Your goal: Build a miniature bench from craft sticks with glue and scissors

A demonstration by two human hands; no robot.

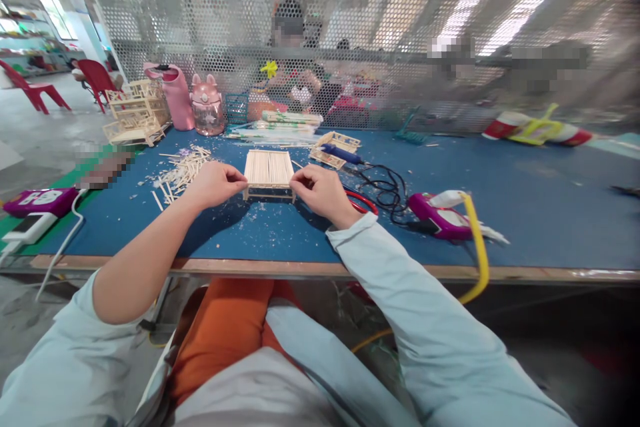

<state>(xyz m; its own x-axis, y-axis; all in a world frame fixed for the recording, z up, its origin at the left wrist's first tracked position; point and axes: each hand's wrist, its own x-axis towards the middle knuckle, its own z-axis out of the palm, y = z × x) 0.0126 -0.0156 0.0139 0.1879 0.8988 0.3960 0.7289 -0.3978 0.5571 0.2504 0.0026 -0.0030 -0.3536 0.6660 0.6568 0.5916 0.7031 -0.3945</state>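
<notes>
A small model made of pale wooden sticks (270,168), like a miniature bed or table with a slatted top and short legs, stands on the blue work surface in front of me. My left hand (216,183) pinches its left front corner between thumb and fingers. At the opposite front corner, my right hand (324,192) grips the model in the same manner. To the left, partly behind my left hand, lies a pile of loose wooden sticks (187,170).
Behind the model are plastic-wrapped stick bundles (290,121) and a blue-handled corded tool (341,154) resting on another stick frame (325,147). Finished-looking stick models (137,113) and pink bottles (179,100) stand back left. Purple power sockets (443,217) lie right. Perforated metal (210,13) stands behind.
</notes>
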